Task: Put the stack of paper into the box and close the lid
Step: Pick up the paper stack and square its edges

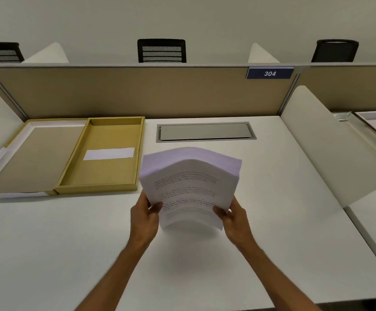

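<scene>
A thick stack of printed white paper is lifted above the white desk, bowed upward in the middle. My left hand grips its near left corner and my right hand grips its near right corner. To the left lies the open yellow box, shallow, with a white label on its floor and nothing else inside. Its lid is folded flat open further left, brown inner face up. The stack's left edge hangs just right of the box's right wall.
A grey cable hatch is set in the desk behind the stack. A tan partition with a blue "304" sign closes the back. White rounded dividers stand at both sides. Black chairs show beyond the partition.
</scene>
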Available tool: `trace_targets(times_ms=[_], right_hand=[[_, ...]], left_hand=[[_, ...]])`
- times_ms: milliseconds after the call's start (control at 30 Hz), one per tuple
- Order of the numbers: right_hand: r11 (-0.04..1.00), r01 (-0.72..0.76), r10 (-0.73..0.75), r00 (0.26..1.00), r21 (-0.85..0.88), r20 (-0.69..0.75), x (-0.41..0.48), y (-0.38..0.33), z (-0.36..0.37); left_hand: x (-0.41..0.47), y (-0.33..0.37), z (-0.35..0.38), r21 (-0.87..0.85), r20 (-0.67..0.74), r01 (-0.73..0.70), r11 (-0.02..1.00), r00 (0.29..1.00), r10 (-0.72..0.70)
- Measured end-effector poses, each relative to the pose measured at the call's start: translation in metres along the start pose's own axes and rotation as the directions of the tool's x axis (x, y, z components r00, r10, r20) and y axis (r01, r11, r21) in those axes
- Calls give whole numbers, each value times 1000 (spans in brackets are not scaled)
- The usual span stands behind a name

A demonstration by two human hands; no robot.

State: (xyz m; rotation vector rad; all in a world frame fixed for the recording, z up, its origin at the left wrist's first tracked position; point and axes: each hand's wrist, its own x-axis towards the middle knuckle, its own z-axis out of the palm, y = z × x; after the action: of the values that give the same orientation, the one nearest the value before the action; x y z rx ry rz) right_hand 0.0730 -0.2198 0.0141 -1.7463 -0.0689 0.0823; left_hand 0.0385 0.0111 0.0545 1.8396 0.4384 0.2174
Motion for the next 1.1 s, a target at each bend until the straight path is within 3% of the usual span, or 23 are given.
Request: trace_targets(times_ms=[200,467,933,1100], right_hand=[[999,-24,24,1000,-30,-3,-7,8,3],[1000,-9,9,996,7,-86,2,-2,7],[999,-40,38,997,-29,-61,0,3,5],[998,-55,54,998,-9,-41,-5,-5,3]], left_hand=[[-12,-14,2,-30,115,-17,999,993,20],[-10,-4,9,-71,11,-56,996,998,57],[-13,-4,7,-28,73,-39,999,996,41],[-19,-1,6,-97,127,9,995,992,3]])
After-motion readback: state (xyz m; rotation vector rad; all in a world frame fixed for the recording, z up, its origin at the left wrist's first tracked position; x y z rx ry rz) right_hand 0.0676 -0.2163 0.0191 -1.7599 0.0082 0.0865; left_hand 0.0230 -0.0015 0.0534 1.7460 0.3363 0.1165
